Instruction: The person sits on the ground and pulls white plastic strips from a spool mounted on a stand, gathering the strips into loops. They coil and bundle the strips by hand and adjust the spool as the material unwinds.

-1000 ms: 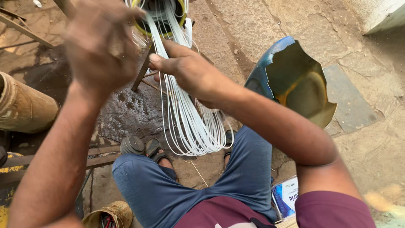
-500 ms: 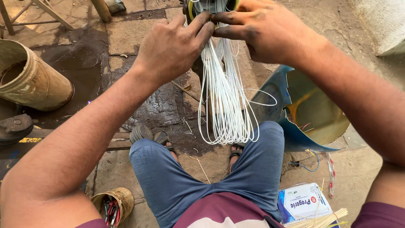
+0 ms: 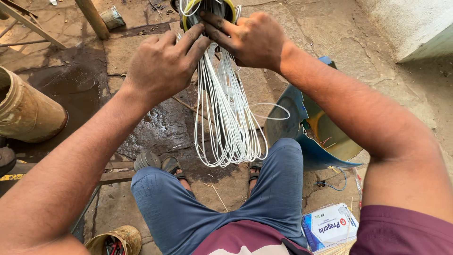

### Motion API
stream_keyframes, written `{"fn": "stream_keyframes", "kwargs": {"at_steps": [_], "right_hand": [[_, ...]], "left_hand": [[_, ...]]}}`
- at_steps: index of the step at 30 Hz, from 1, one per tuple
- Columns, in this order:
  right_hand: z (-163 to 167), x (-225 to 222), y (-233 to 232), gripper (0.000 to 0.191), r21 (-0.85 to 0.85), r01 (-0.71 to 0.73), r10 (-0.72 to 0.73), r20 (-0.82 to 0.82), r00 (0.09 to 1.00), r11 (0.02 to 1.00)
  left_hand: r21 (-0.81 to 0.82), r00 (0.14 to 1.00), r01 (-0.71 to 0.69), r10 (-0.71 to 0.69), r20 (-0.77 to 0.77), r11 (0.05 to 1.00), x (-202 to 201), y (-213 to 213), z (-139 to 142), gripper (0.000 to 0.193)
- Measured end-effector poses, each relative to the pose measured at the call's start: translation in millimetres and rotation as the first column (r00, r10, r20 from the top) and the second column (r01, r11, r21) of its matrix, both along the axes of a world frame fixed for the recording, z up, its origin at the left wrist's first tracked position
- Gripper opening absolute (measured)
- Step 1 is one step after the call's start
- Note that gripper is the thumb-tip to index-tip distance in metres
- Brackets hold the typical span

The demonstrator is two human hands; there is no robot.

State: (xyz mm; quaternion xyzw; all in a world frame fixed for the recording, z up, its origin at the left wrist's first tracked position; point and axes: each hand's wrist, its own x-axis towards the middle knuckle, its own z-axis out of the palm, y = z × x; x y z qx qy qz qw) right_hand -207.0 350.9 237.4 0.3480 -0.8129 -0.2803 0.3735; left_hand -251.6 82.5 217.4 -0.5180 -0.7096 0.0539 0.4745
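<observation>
Above the knees, near the top edge of the view: both hands meet on a round yellow-rimmed core [image 3: 207,9] from which white wire loops [image 3: 226,123] hang towards the floor. Left hand [image 3: 163,66] has moved in from the left since a second ago; its fingers are now pinched on the wires beside the right hand [image 3: 252,40], whose fingers are pressed together into the core. A two-handed hold now steadies the bundle. Blue drum [image 3: 316,137] lies at right.
</observation>
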Motion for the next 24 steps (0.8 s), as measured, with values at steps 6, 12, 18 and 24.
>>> {"fn": "stream_keyframes", "kwargs": {"at_steps": [6, 12, 18, 24], "right_hand": [[-10, -19, 5, 0.027, 0.079, -0.106, 0.118, -0.159, 0.980, 0.991], [-12, -18, 0, 0.023, 0.034, -0.129, 0.134, -0.272, 0.953, 0.991], [6, -1, 9, 0.021, 0.027, -0.080, 0.081, -0.042, 0.996, 0.996], [30, 9, 14, 0.018, 0.182, 0.010, -0.008, -0.012, 1.000, 0.983]], "left_hand": [[0.001, 0.999, 0.017, -0.017, -0.049, 1.000, -3, 1, -3, 0.023], [0.013, 0.998, 0.058, -0.058, -0.020, 0.998, -4, 0, -2, 0.025], [0.021, 0.986, -0.006, 0.002, 0.170, 1.000, 4, 12, 3, 0.022], [-0.053, 0.961, -0.088, 0.099, 0.257, 0.995, 14, 22, 15, 0.034]]}}
